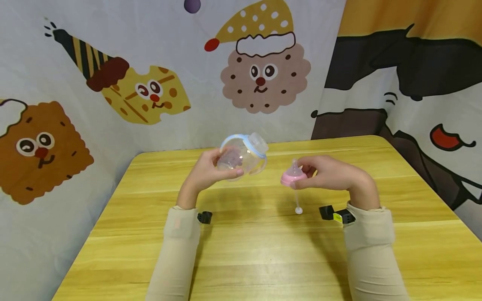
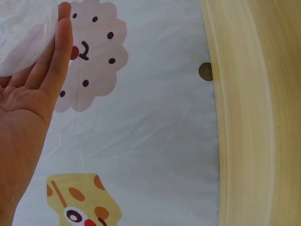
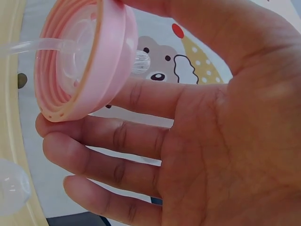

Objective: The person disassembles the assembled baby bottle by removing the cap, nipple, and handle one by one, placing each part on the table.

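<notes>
My left hand [image 1: 205, 169] grips a clear baby bottle [image 1: 241, 156] with a pale blue collar and handles, tilted so its open neck points up and to the right. In the left wrist view only the rounded bottom of the bottle [image 2: 26, 37] shows, against the fingers. To the right, my right hand [image 1: 329, 173] pinches a pink nipple ring [image 1: 290, 179] by its rim, the clear nipple pointing up. A thin straw with a small white weight [image 1: 298, 210] dangles from its underside. In the right wrist view the ring's threaded inside [image 3: 70, 66] faces the camera. Bottle and ring are apart, above the table.
A wooden table [image 1: 241, 259] lies under both hands. Behind it hangs a pale cloth [image 1: 203, 121] printed with cartoon biscuits and cheese. Black wrist cameras [image 1: 205, 217] are strapped at the cuffs of both sleeves.
</notes>
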`<state>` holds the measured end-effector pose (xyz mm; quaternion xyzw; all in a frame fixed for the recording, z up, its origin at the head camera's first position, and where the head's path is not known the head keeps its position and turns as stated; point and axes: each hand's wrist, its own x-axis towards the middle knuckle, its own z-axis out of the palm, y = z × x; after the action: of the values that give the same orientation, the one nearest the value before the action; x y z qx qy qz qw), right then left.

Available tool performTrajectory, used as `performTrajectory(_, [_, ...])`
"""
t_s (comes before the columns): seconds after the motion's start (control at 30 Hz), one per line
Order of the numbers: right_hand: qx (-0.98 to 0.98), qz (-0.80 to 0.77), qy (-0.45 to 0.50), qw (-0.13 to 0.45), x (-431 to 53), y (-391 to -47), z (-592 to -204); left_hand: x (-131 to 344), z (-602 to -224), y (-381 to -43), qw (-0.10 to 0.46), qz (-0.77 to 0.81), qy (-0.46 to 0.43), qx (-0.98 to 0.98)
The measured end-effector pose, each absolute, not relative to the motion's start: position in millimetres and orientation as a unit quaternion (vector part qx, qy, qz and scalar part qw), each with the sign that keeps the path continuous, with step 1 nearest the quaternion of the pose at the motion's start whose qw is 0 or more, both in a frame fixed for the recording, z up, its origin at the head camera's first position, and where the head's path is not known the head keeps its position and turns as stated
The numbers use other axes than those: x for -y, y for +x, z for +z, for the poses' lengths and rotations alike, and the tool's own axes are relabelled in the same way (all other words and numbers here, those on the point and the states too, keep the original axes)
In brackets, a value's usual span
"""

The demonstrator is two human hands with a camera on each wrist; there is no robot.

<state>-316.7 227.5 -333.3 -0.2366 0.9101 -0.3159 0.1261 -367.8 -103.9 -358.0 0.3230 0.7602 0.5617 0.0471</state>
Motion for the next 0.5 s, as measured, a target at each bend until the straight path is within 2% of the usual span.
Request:
performTrajectory(0.23, [-0.911, -0.316, -0.229, 0.135, -223.3, -323.7, -339.6, 104.6, -357.0, -367.2, 0.044, 0.561, 0.323, -0.761])
performTrajectory(0.5, [-0.917, -0.325, -0.201, 0.112, -216.4, -339.1, -355.6, 104.8, -358.8, -369.0, 0.046, 0.569, 0.322, -0.755])
